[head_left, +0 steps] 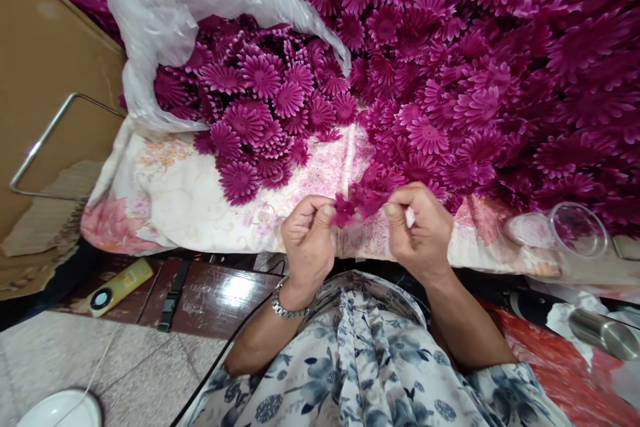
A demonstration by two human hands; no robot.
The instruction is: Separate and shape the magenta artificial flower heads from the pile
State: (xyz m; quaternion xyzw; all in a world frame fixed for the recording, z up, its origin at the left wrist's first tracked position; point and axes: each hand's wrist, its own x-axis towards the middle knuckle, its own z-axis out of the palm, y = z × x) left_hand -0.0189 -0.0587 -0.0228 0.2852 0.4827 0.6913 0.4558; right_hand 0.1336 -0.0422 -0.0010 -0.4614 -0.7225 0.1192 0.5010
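Thumb and forefinger of the left hand (309, 233) are pinched together on one end of a magenta artificial-flower piece of thin, petal-edged material (357, 205); thumb and forefinger of the right hand (423, 230) are clamped on the opposite end. Quantity held: one piece, blurred, so its layers cannot be counted. Position: between the two hands, above the front edge of one white table cover with a pink floral print (190, 213).

Beyond the hands are two groups of magenta flower heads with pale-tipped petals. Group one, a smaller pile (263, 77), spills from one translucent white plastic bag (150, 7). Group two, a larger heap (450, 107), fills the right side; both groups are too dense to count.

Right end of the cover: one clear, round-rimmed plastic cup (553, 230), lying on its side. Left side: one brown cardboard panel (55, 33) and one bent metal rod (45, 137). Lower left, on one glossy dark-brown board (215, 300): one yellow rectangular device with a black disc (121, 285) and one black buckled strap (173, 297). Left wrist: one silver link-band watch (287, 303).
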